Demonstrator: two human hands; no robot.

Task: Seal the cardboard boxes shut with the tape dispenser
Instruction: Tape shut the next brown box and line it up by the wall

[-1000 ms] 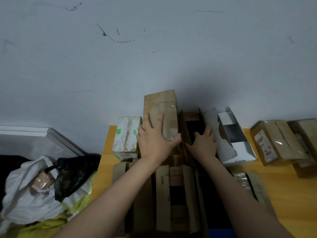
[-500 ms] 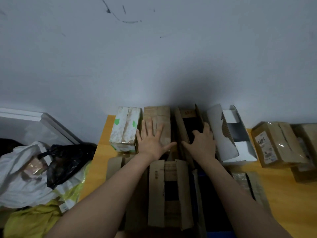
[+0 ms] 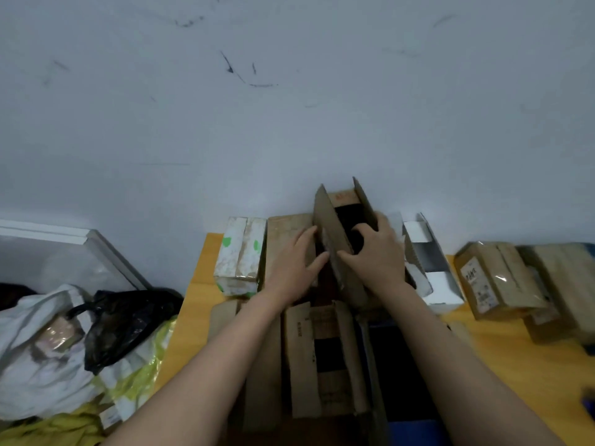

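Reddish print (image 3: pixel 344 197) on open box (image 3: pixel 328 222), seemingly illegible

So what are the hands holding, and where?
The right hand grips the open cardboard box, fingers curled over its right flap. The left hand holds nothing, lying flat against it.

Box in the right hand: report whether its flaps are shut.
No: both long flaps of the box stand upright while the right hand grips it.
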